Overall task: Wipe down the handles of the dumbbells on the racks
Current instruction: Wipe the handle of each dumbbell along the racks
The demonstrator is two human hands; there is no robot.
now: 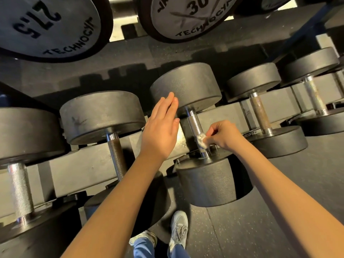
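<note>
Down at the near end of the knurled handle (194, 121), the curled fingers (212, 131) of the right hand (223, 135) pinch a small crumpled white wipe (201, 140) and hold it against the metal, just above the collar where the handle meets the near head (206, 183). The left hand (160, 127) lies flat, its fingers (172, 98) straight and pressed together, with the tips touching the side of the far head (186, 84) of the same dumbbell; the thumb points toward the handle. This dumbbell sits in the middle of the lower tier, resting across the grey rack (89, 164) with its handle pointing toward the person. Beside it on the left lies another dumbbell (102, 116) with a darker handle, and on the right one (253, 81) with a brownish handle, each near but apart from the middle one; more lie at both edges. Overhead, the upper tier holds two large heads, one marked 27.5 (50, 25) and one marked 30 (188, 15). Below the forearms, grey shoes (178, 228) and blue trouser legs stand on the speckled dark floor (279, 229).
</note>
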